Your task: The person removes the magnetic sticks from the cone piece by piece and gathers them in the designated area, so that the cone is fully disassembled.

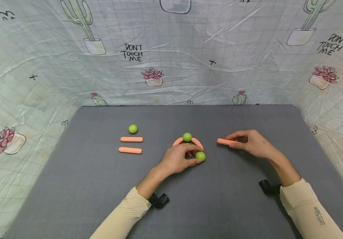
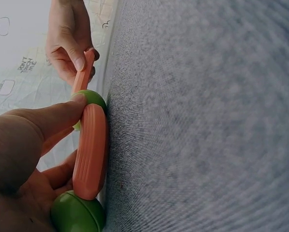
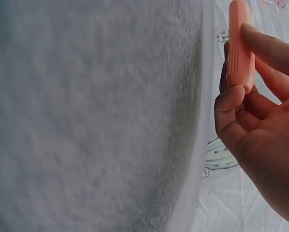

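Near the middle of the table, my left hand (image 1: 175, 160) pinches a green ball (image 1: 200, 156) between thumb and fingers. The ball sits on the right side of a ring of curved orange pieces (image 1: 197, 142), partly hidden under the hand. Another green ball (image 1: 187, 137) joins the ring at its far side. In the left wrist view, a curved orange piece (image 2: 91, 152) runs between the pinched ball and a nearer green ball (image 2: 76, 215). To the right of the ring, my right hand (image 1: 253, 143) holds a straight orange stick (image 3: 238, 53), its free end pointing at the ring.
Two straight orange sticks, a far one (image 1: 131, 139) and a near one (image 1: 130, 150), lie parallel left of the ring. A loose green ball (image 1: 133, 129) is just beyond them. Behind the grey table (image 1: 219, 205) hangs a printed cloth (image 1: 183, 49).
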Demonstrator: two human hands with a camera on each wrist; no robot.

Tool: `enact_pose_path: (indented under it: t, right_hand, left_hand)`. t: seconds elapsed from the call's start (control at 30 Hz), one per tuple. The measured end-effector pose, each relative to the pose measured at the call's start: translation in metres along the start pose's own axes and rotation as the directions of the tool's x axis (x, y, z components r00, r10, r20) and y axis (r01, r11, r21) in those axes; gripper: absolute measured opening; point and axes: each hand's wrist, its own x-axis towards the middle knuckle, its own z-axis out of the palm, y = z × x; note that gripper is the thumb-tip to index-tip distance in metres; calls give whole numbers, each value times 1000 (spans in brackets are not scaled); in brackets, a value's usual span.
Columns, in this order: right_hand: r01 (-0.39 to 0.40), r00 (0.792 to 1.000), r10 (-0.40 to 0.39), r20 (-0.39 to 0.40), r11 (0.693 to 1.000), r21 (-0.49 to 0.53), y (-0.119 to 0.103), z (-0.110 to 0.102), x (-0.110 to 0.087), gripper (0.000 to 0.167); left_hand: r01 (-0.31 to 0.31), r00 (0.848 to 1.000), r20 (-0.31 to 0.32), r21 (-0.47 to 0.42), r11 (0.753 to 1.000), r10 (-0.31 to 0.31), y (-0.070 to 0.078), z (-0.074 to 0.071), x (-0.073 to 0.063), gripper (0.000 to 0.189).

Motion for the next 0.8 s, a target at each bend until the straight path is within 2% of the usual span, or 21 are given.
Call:
enact_pose_path:
  t: [0.2, 0.6, 0.8]
  right_hand:
    - [-5, 1000, 5, 0, 1000, -7, 2, -10, 2, 29]
    - [-38, 999, 36, -37, 998, -45, 14, -24, 11, 29]
    - [-81, 997, 80, -24, 995, -56, 19, -30, 15, 31]
  left_hand:
    - [-14, 1000, 2, 7, 1000, 14, 0, -2, 0, 35]
    - [-4, 1000, 19, 1, 1000, 4, -1, -3, 0, 37]
    - [-15, 1000, 20, 4, 1000, 15, -2, -2, 1, 38]
